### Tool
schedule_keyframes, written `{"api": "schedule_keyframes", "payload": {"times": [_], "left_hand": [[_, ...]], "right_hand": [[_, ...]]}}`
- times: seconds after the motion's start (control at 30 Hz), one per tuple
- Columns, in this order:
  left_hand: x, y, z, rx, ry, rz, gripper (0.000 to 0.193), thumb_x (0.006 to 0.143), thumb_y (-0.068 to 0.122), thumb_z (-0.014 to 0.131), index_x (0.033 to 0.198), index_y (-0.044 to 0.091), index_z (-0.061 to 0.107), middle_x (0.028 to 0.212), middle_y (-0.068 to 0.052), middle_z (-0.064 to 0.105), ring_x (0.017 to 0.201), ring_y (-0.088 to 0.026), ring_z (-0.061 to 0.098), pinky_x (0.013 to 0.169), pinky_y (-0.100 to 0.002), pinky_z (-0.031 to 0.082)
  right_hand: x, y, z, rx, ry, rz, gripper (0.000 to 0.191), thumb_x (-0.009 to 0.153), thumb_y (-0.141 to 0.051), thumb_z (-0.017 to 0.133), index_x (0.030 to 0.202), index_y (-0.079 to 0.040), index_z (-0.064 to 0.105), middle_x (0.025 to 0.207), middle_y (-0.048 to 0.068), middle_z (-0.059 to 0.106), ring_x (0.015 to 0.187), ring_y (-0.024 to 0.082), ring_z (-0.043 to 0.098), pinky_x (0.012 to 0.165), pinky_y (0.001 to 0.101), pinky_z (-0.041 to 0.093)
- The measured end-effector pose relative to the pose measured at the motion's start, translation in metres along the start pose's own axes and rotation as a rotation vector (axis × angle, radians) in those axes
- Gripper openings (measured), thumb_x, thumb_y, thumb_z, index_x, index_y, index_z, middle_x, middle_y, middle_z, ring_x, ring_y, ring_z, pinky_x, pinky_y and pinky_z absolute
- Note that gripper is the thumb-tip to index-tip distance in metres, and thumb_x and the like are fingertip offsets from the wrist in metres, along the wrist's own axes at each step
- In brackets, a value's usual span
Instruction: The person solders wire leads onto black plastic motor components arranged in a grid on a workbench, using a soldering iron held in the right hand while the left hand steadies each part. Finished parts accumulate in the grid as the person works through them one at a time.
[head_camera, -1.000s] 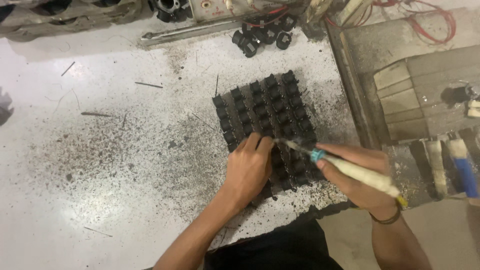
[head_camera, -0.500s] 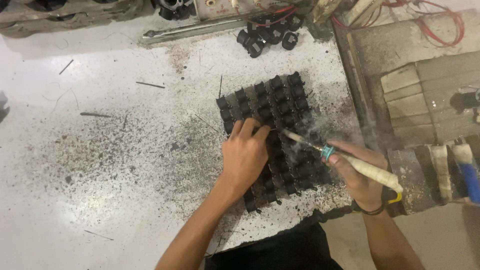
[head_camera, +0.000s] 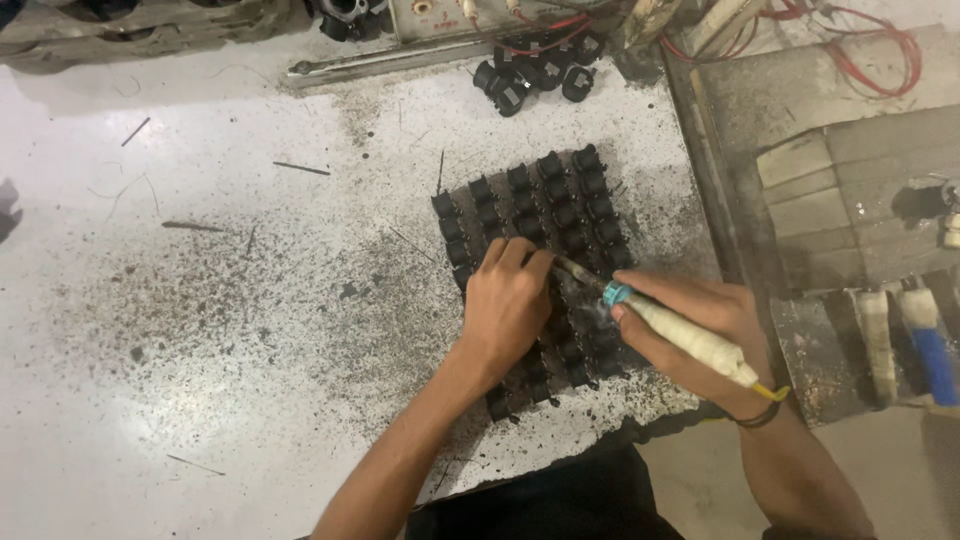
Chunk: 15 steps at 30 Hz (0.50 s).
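Crowding black parts (head_camera: 560, 205) (loose pile (head_camera: 530, 70) behind)

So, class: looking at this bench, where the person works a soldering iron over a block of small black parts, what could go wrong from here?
1. The left hand has fingertips right beside the tip of the soldering iron held by the right hand; a slip could burn them.
2. The black parts sit packed in tight rows, so the tip might touch a neighbouring one.
3. Wire scraps litter the white tabletop and could get under the work.
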<state>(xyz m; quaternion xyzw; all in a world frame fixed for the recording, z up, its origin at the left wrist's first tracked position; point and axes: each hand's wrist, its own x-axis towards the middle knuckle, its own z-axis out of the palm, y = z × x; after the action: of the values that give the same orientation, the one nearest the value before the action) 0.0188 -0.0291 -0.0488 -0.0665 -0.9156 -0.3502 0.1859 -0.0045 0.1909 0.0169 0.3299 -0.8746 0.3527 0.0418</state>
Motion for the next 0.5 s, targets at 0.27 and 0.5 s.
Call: {"api": "schedule_keyframes", "payload": {"times": [0.27,0.5], "left_hand": [[0.029,0.008,-0.074,-0.25,0.151,-0.057,0.014,0.098,-0.007,0.062,0.106,-0.002,0.073,0.087,-0.015,0.077,0.051,-0.015,0.069,0.037,-0.029,0.046],[0.032,-0.018,-0.024,0.118,0.037,-0.007,0.033,0.072,-0.007,0.065,0.101,0.005,0.077,0.098,-0.014,0.065,0.083,-0.028,0.069,0.054,-0.041,0.057]], "right_hand": [[-0.017,0.037,0.018,0.661,0.238,0.373,0.029,0.095,-0.011,0.072,0.12,0.005,0.071,0.099,0.017,0.077,0.08,0.019,0.076,0.068,0.0292,0.063],[-0.018,0.051,0.027,0.382,0.205,0.302,0.034,0.094,-0.015,0.074,0.12,0.007,0.072,0.101,0.017,0.077,0.083,0.017,0.074,0.073,0.0262,0.059]]}}
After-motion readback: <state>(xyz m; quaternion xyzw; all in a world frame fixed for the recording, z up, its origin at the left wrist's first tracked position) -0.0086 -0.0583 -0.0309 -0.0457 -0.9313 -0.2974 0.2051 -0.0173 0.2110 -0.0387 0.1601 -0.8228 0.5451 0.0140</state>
